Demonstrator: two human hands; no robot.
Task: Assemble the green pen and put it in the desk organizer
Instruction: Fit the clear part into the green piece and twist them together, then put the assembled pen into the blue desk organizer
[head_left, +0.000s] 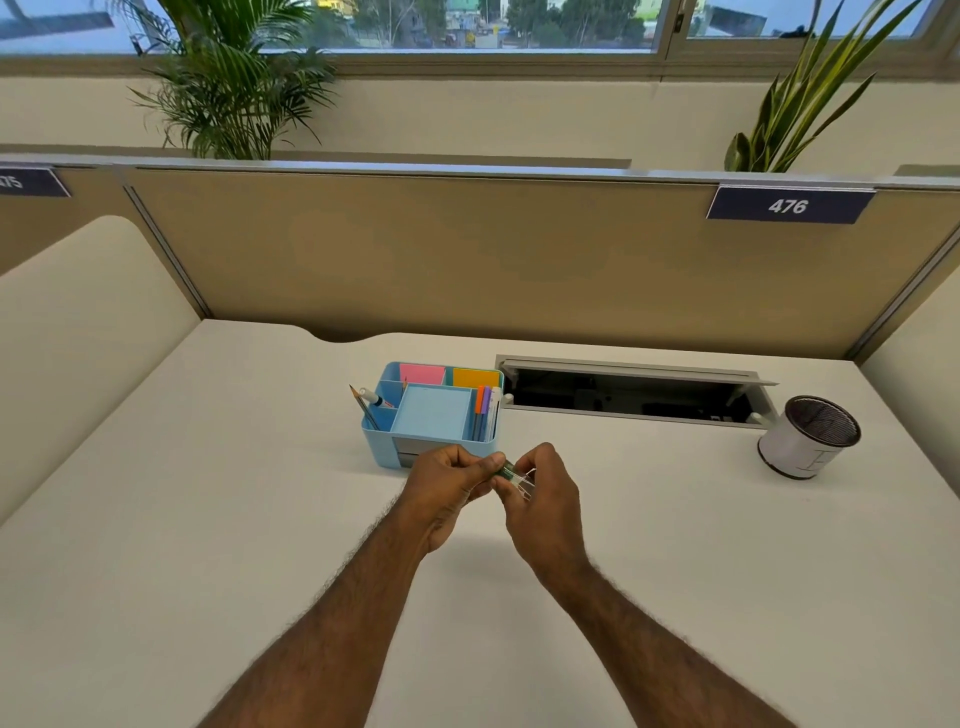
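Two hands (451, 480) (540, 486) pinched shut on the green pen (511, 475) at frame centre, long axis running left-right (parts barely visible), blue desk organizer (431, 415) just beyond, nearer the left.

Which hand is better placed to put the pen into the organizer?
Probably the right hand: it sits just below the organizer's pen slot on that side. Both hands hold the green pen; left hand can let go.

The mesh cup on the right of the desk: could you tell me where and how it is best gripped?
Grip the mesh cup around its white wall, coming from the front-left with the right hand. It leans, mouth tipped toward the organizer, so a side grasp suits.
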